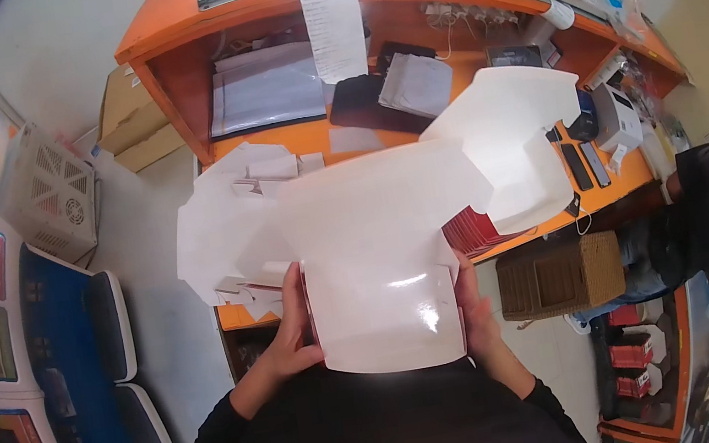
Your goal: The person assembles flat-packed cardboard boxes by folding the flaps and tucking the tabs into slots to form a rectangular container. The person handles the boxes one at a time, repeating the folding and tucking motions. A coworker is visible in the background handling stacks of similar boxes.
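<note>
Your left hand [291,335]: raised before chest, palm turned inward, fingers [294,289] stretched upward and pressed flat along left edge of white sheet [385,309], thumb hidden. Your right hand [477,313]: mirrored on right edge, fingers extended upward, mostly hidden behind sheet. Both forearms in dark sleeves rise from lower edge, elbows out, wrists bare, angled toward each other.

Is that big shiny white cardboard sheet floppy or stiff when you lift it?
Probably fairly stiff: the white cardboard sheet keeps its shape, held only at its lower edges by the left hand and right hand. Its glossy glare suggests a somewhat slippery surface. It looks thin, so likely light, bending mostly at its flaps.
</note>
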A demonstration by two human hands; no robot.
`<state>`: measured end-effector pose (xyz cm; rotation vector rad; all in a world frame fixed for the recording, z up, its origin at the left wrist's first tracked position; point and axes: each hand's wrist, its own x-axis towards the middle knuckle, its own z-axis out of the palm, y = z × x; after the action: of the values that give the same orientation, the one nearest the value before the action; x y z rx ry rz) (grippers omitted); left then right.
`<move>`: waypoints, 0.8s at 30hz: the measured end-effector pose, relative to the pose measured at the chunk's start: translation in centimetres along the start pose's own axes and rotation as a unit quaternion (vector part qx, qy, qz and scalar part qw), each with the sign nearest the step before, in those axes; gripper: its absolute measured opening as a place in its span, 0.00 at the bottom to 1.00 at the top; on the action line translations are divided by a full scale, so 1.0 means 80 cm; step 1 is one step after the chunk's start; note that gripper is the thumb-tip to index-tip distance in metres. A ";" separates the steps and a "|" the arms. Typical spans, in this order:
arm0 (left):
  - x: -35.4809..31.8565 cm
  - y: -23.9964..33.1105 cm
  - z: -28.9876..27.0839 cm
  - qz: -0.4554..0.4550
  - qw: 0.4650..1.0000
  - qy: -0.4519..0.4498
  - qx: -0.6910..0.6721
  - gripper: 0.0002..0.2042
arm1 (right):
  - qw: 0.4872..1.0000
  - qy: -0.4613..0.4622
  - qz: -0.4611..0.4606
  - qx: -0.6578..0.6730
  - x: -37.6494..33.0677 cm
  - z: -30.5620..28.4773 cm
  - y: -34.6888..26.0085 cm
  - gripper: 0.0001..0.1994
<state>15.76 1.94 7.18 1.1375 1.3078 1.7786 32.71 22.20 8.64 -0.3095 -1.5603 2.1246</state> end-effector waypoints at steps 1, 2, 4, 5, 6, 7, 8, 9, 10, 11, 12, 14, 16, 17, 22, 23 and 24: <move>0.005 0.009 0.008 -0.026 0.999 0.016 0.036 0.51 | 0.999 -0.004 0.016 0.034 0.002 -0.007 -0.003 0.37; 0.009 0.016 0.014 -0.051 0.996 0.032 0.072 0.50 | 0.997 -0.008 0.031 0.068 0.004 -0.017 -0.008 0.35; 0.014 0.025 0.013 -0.096 0.993 0.033 0.062 0.45 | 0.995 -0.006 0.087 0.053 0.012 -0.030 -0.030 0.31; 0.018 0.031 0.013 -0.119 0.991 0.035 0.057 0.43 | 0.992 -0.001 0.129 0.006 0.016 -0.028 -0.054 0.29; 0.026 0.043 0.016 -0.087 0.992 0.036 0.086 0.41 | 0.985 0.003 0.171 -0.040 0.017 -0.029 -0.068 0.27; 0.037 0.054 0.017 -0.054 0.992 0.036 0.112 0.40 | 0.986 0.038 0.151 -0.067 0.018 -0.030 -0.067 0.16; 0.043 0.059 0.018 -0.021 0.990 0.036 0.138 0.38 | 0.981 0.047 0.146 -0.119 0.015 -0.035 -0.068 0.15; 0.044 0.057 0.017 0.015 0.984 0.061 0.166 0.35 | 0.973 0.054 0.142 -0.171 0.011 -0.041 -0.071 0.14; 0.043 0.060 0.016 0.017 0.982 0.061 0.178 0.35 | 0.963 0.061 0.138 -0.222 0.009 -0.046 -0.073 0.14; 0.042 0.065 0.013 0.019 0.980 0.061 0.190 0.34 | 0.951 0.050 0.124 -0.277 0.007 -0.046 -0.074 0.13; 0.039 0.068 0.014 0.018 0.977 0.063 0.204 0.34 | 0.937 0.037 0.113 -0.328 0.005 -0.045 -0.074 0.11; 0.031 0.064 0.016 0.034 0.969 0.062 0.237 0.33 | 0.912 0.009 0.124 -0.390 0.001 -0.039 -0.075 0.10; 0.021 0.058 0.012 0.047 0.960 0.041 0.273 0.32 | 0.893 -0.023 0.170 -0.416 -0.002 -0.028 -0.079 0.08; 0.017 0.056 0.014 0.061 0.956 0.042 0.285 0.31 | 0.907 -0.027 0.162 -0.388 -0.002 -0.032 -0.072 0.09; 0.006 0.057 0.015 0.095 0.900 0.069 0.419 0.23 | 0.936 -0.032 0.110 -0.333 0.005 -0.022 -0.090 0.12; 0.006 0.061 0.018 0.101 0.899 0.079 0.418 0.22 | 0.910 -0.043 0.017 -0.412 0.005 -0.007 -0.097 0.09; 0.005 0.060 0.015 0.106 0.899 0.074 0.418 0.21 | 0.869 -0.050 -0.078 -0.486 0.007 0.005 -0.101 0.07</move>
<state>16.63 1.34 12.04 1.6564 2.2294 1.4677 34.06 24.01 16.43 -0.3730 -2.5162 1.0837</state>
